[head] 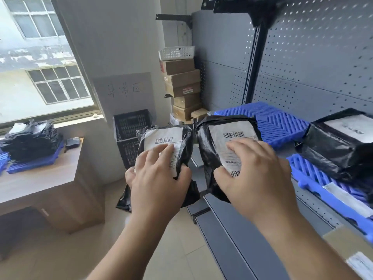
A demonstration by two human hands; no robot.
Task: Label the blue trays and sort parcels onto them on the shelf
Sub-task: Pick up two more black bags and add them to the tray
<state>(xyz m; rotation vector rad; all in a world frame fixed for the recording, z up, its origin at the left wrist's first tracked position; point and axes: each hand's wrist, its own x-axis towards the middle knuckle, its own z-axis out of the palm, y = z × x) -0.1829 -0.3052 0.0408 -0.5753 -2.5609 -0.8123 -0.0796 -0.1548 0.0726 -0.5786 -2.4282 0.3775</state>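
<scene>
The left hand (159, 178) grips one black parcel (165, 150) and the right hand (256, 174) another (218, 142), side by side at the shelf (232, 229) edge, fingers over their white labels. Behind the right parcel lies a bare blue tray (278, 126). A nearer tray (314, 178) carries a big black parcel (339, 146). To the left stand a black crate (129, 126), stacked boxes (183, 87) and a desk (40, 178) with more parcels.

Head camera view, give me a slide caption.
Left hand and right hand each hold a black parcel beside shelf trays.
</scene>
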